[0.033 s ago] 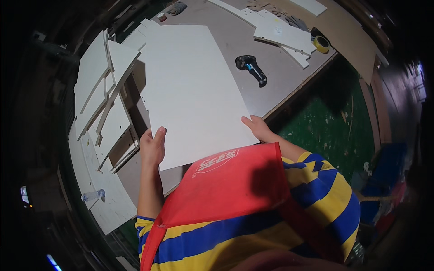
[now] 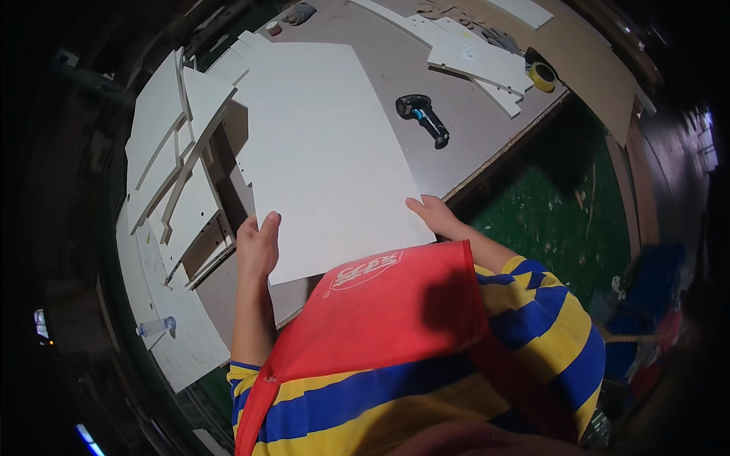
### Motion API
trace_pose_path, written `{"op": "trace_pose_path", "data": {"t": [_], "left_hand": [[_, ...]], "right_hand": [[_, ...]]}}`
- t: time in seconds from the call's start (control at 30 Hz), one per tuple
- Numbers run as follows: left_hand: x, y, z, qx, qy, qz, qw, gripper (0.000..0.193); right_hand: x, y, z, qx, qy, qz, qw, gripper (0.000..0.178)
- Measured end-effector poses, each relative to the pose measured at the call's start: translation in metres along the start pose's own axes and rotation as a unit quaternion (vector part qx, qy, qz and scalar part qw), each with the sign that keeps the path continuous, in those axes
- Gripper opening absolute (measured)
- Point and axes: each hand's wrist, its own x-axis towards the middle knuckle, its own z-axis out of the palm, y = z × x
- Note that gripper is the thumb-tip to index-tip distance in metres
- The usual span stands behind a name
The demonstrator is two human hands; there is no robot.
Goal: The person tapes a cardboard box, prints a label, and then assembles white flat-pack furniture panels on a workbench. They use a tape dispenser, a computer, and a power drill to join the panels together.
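Note:
A large white board [image 2: 327,152] extends away from my body over the grey table. My left hand [image 2: 258,245] grips its near left edge, thumb on the top face and the other fingers mostly hidden. On the near right edge my right hand [image 2: 435,216] holds the board the same way, its fingertips out of sight underneath. The near edge of the board is close to my red apron [image 2: 388,311]. A black handheld scanner [image 2: 423,119] lies on the table right of the board.
Several white panels [image 2: 179,144] are piled at the left, some with drilled holes. More white pieces [image 2: 479,57] lie at the far right near a yellow tape roll [image 2: 542,76] and grey gloves [image 2: 498,39]. A clear plastic bottle [image 2: 156,327] is at lower left. Green floor [image 2: 547,197] shows beyond the table edge.

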Motion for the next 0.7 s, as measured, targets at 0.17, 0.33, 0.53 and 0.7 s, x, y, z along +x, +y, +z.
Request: {"op": "trace_pose_path", "data": {"t": [0.17, 0.33, 0.53, 0.7], "left_hand": [[-0.01, 0.007, 0.047, 0.037, 0.047, -0.019, 0.998, 0.024], [0.0, 0.033, 0.118, 0.051, 0.069, -0.007, 0.996, 0.025], [0.015, 0.038, 0.184, 0.095, 0.098, 0.0, 0.991, 0.028], [0.023, 0.05, 0.238, 0.156, 0.107, 0.01, 0.982, 0.037]], "right_hand": [[0.045, -0.039, -0.074, -0.269, 0.214, -0.173, 0.923, 0.037], [0.142, -0.05, -0.12, -0.43, 0.282, -0.228, 0.827, 0.066], [0.175, -0.04, -0.22, -0.348, 0.158, -0.023, 0.924, 0.056], [0.142, -0.055, -0.284, -0.15, 0.084, -0.003, 0.985, 0.052]]}}
